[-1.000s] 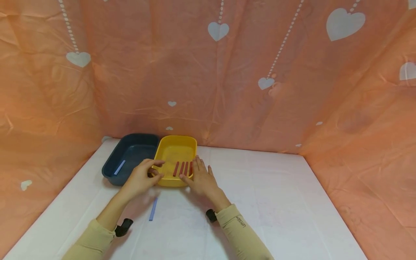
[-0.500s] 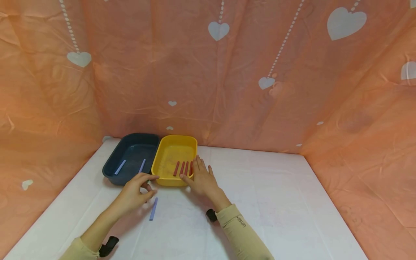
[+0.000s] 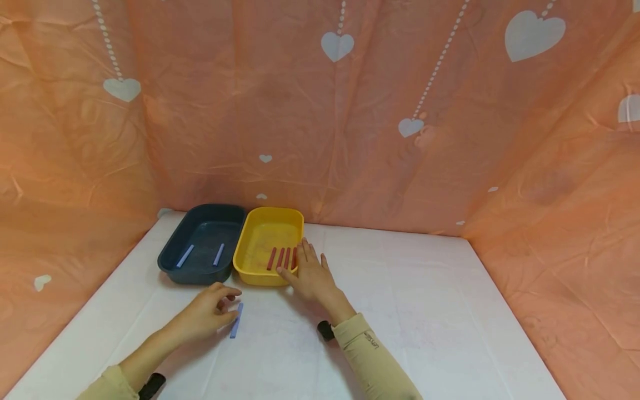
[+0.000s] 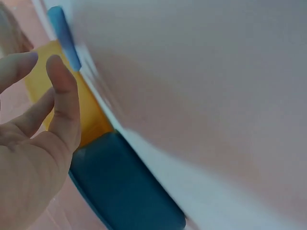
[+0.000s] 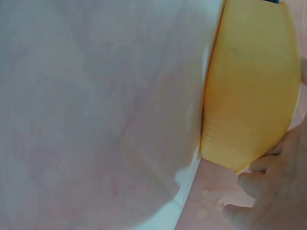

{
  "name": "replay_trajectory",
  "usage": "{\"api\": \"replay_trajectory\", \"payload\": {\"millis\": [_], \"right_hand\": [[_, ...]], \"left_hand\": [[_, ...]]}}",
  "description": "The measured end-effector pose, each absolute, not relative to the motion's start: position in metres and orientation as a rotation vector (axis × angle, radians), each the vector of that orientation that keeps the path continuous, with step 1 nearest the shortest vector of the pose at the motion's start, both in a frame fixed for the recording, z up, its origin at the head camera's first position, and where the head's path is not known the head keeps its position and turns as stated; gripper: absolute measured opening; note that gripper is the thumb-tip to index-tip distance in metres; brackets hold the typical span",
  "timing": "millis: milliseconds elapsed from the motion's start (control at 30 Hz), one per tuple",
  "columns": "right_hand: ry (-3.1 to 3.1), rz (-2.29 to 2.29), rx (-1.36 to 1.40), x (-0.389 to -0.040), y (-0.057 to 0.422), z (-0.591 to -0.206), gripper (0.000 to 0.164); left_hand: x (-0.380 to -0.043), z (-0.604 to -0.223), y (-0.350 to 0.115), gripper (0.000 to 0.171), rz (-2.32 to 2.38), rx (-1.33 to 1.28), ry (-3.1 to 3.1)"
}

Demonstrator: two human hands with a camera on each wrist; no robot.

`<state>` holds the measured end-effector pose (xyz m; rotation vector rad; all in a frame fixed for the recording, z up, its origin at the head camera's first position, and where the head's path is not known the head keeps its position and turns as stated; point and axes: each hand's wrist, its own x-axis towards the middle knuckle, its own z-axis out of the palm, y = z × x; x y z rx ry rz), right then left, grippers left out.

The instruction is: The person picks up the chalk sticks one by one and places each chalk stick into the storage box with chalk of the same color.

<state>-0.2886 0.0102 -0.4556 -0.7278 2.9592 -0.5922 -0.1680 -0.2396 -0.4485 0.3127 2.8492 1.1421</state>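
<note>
In the head view, a short blue stick [image 3: 236, 320] lies on the white table. My left hand [image 3: 205, 311] hovers beside it, thumb overlapping the stick, and the left wrist view shows thumb and fingertips [image 4: 58, 67] apart with nothing between them. Two more blue sticks [image 3: 218, 254] lie in the dark blue bin [image 3: 200, 276]. The yellow bin [image 3: 262, 279] stands right against it, with several dark red sticks [image 3: 281, 259] side by side in its front right part. My right hand [image 3: 312, 278] rests at that bin's front right corner, fingers extended along the side and thumb at the front rim.
Both bins stand at the back left of the white table [image 3: 410, 311], close to the orange sheet [image 3: 300, 111] with white hearts that hangs behind and at both sides. A dark camera band [image 3: 325, 330] sits on the right wrist.
My left hand has drawn back from the bins toward me, down to the stick on the table. A second blue stick now shows in the dark blue bin. The right hand stays put.
</note>
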Motion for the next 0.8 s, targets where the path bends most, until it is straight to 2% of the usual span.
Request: {"api": "replay_trajectory", "payload": {"millis": [467, 800], "right_hand": [[2.962, -0.599, -0.733, -0.2881, 0.01, -0.4545, 0.092], [2.968, -0.616, -0.755, -0.2871, 0.0112, -0.4543, 0.091]], "left_hand": [[-0.17, -0.4595, -0.2372, 0.046, 0.969, 0.367, 2.851], [-0.1739, -0.458, -0.2363, 0.042, 0.956, 0.36, 2.822]]}}
